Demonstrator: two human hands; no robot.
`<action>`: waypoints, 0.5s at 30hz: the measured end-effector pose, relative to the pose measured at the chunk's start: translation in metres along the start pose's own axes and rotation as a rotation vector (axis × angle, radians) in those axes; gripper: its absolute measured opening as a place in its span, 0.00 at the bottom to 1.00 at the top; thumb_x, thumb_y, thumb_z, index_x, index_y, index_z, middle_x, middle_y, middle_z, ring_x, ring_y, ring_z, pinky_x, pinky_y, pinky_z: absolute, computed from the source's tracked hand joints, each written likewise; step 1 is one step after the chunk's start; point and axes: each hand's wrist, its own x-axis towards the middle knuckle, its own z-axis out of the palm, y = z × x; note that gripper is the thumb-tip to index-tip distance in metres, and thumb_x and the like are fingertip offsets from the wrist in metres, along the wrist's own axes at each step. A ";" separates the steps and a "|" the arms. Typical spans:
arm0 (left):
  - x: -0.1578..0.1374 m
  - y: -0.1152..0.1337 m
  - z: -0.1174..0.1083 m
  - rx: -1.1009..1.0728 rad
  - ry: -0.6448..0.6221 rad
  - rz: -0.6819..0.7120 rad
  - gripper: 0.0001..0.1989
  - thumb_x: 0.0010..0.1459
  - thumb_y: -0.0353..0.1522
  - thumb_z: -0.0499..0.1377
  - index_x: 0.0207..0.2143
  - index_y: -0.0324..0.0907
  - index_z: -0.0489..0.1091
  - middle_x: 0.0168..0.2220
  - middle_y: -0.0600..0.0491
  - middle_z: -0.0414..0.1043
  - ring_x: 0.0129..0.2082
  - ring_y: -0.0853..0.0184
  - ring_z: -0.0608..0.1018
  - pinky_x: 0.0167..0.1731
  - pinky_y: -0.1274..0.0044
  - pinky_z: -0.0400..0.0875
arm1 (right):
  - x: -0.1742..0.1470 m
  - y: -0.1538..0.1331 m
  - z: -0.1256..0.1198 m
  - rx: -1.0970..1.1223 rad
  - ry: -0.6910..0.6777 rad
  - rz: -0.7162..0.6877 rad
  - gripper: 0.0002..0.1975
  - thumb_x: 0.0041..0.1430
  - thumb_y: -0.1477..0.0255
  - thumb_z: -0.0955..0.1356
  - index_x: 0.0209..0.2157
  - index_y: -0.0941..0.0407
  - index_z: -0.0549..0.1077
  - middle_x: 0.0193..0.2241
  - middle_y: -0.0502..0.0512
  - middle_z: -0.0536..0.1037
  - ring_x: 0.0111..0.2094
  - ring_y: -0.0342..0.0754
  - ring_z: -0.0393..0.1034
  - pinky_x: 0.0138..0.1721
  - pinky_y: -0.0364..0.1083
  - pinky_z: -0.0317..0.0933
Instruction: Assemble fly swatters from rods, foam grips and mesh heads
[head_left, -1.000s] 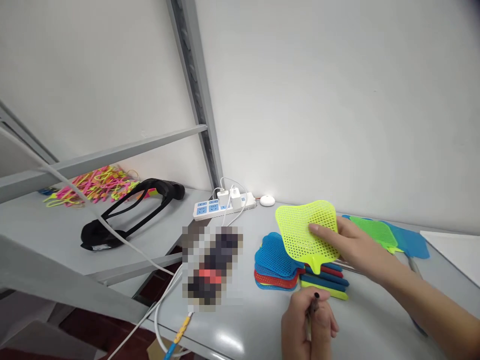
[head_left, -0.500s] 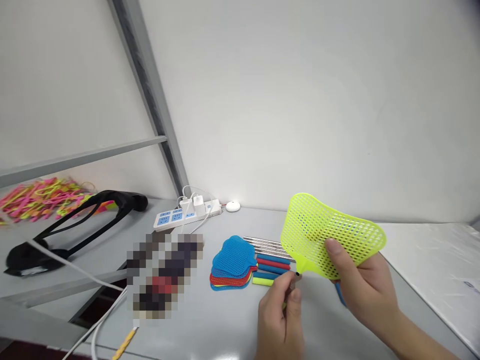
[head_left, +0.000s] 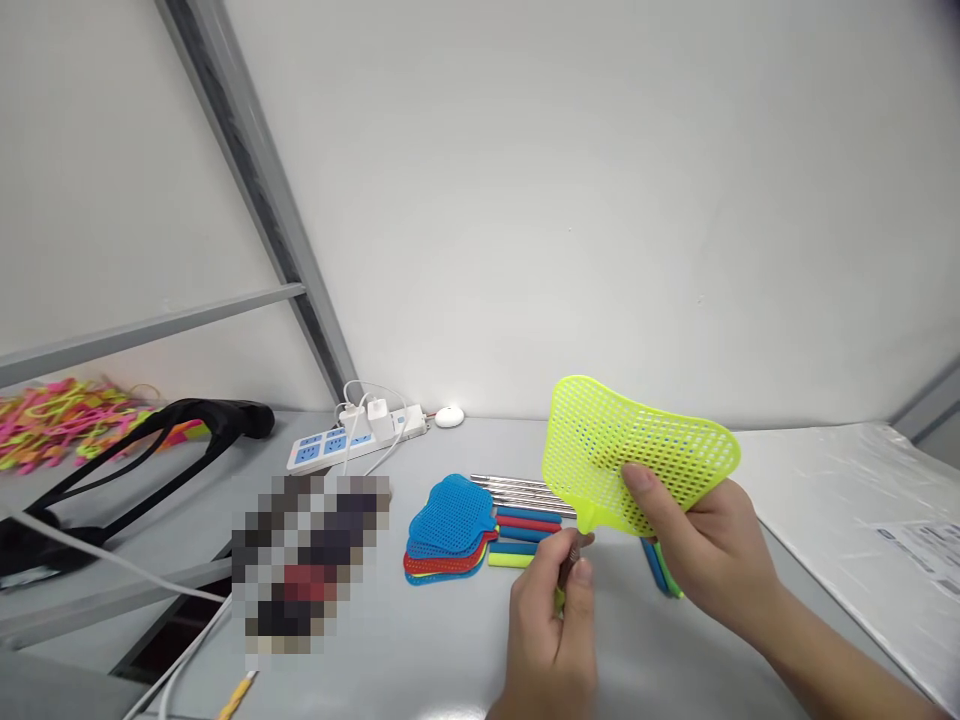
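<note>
Pink and yellow bands (head_left: 64,425) lie heaped at the far left, with a black frame (head_left: 259,418) beside them. Next come a white power strip (head_left: 319,453) and a small white case (head_left: 449,417) near the wall. On the grey counter (head_left: 442,660) sits a stack of mesh paddles (head_left: 450,520), mostly blue, with red among them. To its right, metal rods (head_left: 517,490) lie side by side near coloured grips (head_left: 529,523).

The left hand (head_left: 551,630) has its fingers closed narrowly round a thin stem (head_left: 572,572), tip upward. Just above it, off the counter, is the yellow paddle (head_left: 637,450), neck down. The right hand (head_left: 716,560) pinches that paddle, thumb on the near face, other fingers behind the mesh. Further right lies a white wrapped sheet (head_left: 825,500).

The step in hand looks like bringing the neck to the stem. I cannot tell whether they have joined, since the fingertips hide the meeting point. The next move seems to call for lining up both parts and pressing steadily, without letting the thin mesh bend.
</note>
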 end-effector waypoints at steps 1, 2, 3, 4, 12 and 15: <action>0.000 0.001 0.000 -0.001 -0.006 -0.004 0.19 0.62 0.46 0.56 0.42 0.41 0.74 0.34 0.49 0.75 0.34 0.64 0.74 0.36 0.76 0.69 | 0.000 -0.001 -0.001 -0.011 -0.033 -0.005 0.10 0.65 0.62 0.65 0.37 0.51 0.76 0.31 0.53 0.78 0.30 0.50 0.72 0.30 0.44 0.67; -0.001 0.001 0.000 -0.005 -0.016 -0.011 0.19 0.62 0.47 0.55 0.39 0.40 0.73 0.31 0.51 0.73 0.30 0.66 0.72 0.32 0.77 0.67 | 0.000 -0.001 -0.003 -0.019 -0.070 -0.014 0.11 0.65 0.62 0.64 0.38 0.51 0.76 0.31 0.53 0.78 0.31 0.50 0.72 0.31 0.45 0.67; -0.002 0.001 0.000 -0.016 -0.031 -0.018 0.19 0.62 0.47 0.55 0.37 0.40 0.72 0.28 0.53 0.70 0.27 0.68 0.69 0.29 0.78 0.64 | 0.000 -0.002 -0.003 -0.025 -0.107 -0.023 0.11 0.66 0.62 0.64 0.38 0.51 0.76 0.32 0.53 0.78 0.32 0.50 0.72 0.32 0.45 0.67; -0.002 0.001 -0.001 -0.035 -0.051 -0.023 0.19 0.62 0.47 0.54 0.34 0.40 0.70 0.26 0.54 0.67 0.25 0.70 0.66 0.26 0.78 0.61 | 0.000 -0.003 -0.004 -0.031 -0.138 -0.032 0.11 0.66 0.62 0.63 0.39 0.51 0.76 0.32 0.53 0.78 0.33 0.50 0.72 0.34 0.45 0.67; 0.002 0.004 -0.012 -0.026 -0.291 0.003 0.18 0.67 0.45 0.47 0.29 0.43 0.56 0.24 0.59 0.50 0.24 0.71 0.56 0.25 0.78 0.53 | 0.003 -0.016 -0.005 -0.024 -0.349 0.022 0.06 0.63 0.64 0.67 0.35 0.50 0.75 0.32 0.49 0.79 0.34 0.48 0.74 0.34 0.44 0.66; 0.003 0.006 -0.016 0.016 -0.354 0.042 0.17 0.68 0.44 0.45 0.29 0.43 0.56 0.24 0.59 0.50 0.24 0.71 0.56 0.25 0.77 0.53 | 0.003 -0.018 -0.003 -0.011 -0.419 0.063 0.07 0.62 0.64 0.67 0.35 0.51 0.76 0.33 0.49 0.79 0.35 0.48 0.74 0.34 0.44 0.66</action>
